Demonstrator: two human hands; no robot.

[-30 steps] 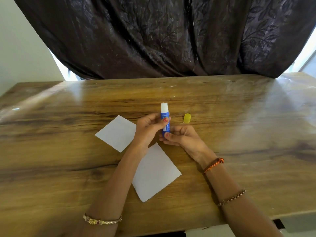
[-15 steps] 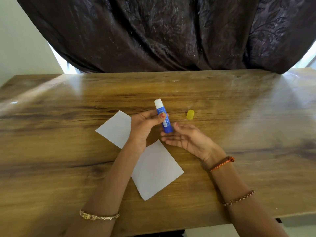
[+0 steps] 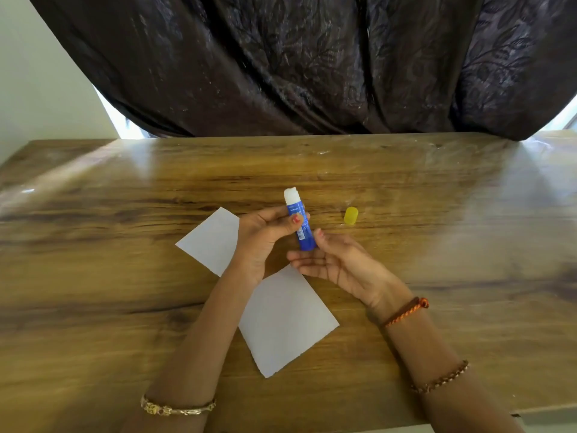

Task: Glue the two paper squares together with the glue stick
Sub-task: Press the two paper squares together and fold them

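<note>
My left hand (image 3: 265, 235) grips a blue glue stick (image 3: 299, 225), uncapped, with its white glue tip pointing up and away. My right hand (image 3: 337, 264) lies palm up just right of the stick's base, fingers apart, a fingertip close to the tube. One white paper square (image 3: 209, 240) lies on the wooden table (image 3: 93, 276), partly under my left hand. A second white paper square (image 3: 285, 320) lies nearer me, between my forearms. The yellow cap (image 3: 351, 215) rests on the table right of the stick.
A dark patterned curtain (image 3: 296, 64) hangs behind the table's far edge. A pale wall (image 3: 37, 95) is at the left. The table's near edge runs along the bottom of the view.
My right hand has let go of the glue stick's base and opened beside it. My left hand keeps the stick, now tilted slightly left.
</note>
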